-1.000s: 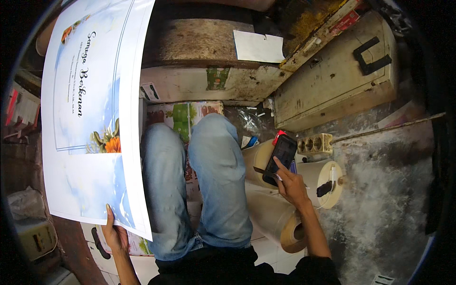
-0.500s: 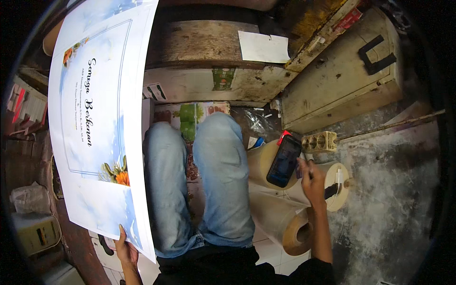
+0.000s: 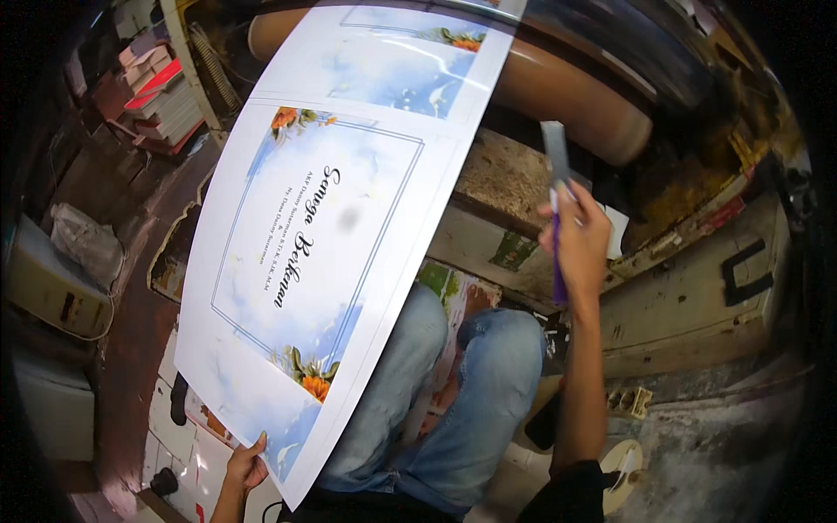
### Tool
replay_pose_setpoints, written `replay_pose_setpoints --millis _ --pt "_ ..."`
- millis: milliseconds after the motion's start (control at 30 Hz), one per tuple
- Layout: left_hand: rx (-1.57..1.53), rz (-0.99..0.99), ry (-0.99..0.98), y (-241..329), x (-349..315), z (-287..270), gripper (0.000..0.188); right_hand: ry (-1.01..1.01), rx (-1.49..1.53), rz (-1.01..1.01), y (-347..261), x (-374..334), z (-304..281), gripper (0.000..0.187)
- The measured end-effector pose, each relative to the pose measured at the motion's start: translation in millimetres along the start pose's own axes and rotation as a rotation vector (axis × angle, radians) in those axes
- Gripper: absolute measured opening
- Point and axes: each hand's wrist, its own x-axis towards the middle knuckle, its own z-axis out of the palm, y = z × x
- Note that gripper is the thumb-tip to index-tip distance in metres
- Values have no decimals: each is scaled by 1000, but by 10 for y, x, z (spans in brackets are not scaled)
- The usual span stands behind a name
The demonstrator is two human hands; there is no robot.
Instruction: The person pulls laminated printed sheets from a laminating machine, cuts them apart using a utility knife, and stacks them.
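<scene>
A large printed sheet with blue clouds, orange flowers and black script slopes from the machine at the top down toward my lap. Its lower corner is pinched in my left hand, thumb on the printed face and the other fingers underneath. My right hand is raised to the right of the sheet, apart from it. Closed in that hand is a cutter knife with a purple handle, its grey metal end pointing up toward the brown roller.
A wooden ledge runs below the roller. On the right stand a metal box and a socket strip. A phone and a film roll are beside my right knee. Stacked paper lies far left.
My right hand has risen from beside the phone and film rolls to near the roller, the cutter knife now plainly visible. My view has turned left; my left hand still grips the sheet.
</scene>
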Motion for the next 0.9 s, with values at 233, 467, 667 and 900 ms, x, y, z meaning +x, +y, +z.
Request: replay_pose_setpoints --millis 233,467,667,900 --pt "-13 -99 -43 -319 -91 -247 44 -210 7 44 350 456 530 31" --pt "-1 -215 38 -304 -267 -478 47 -168 95 102 236 97 412 28" --pt "-31 -263 40 -469 -331 -628 48 -317 9 153 196 169 351 29" --pt "21 -325 31 -593 -403 -1014 52 -367 -97 48 461 41 345 23"
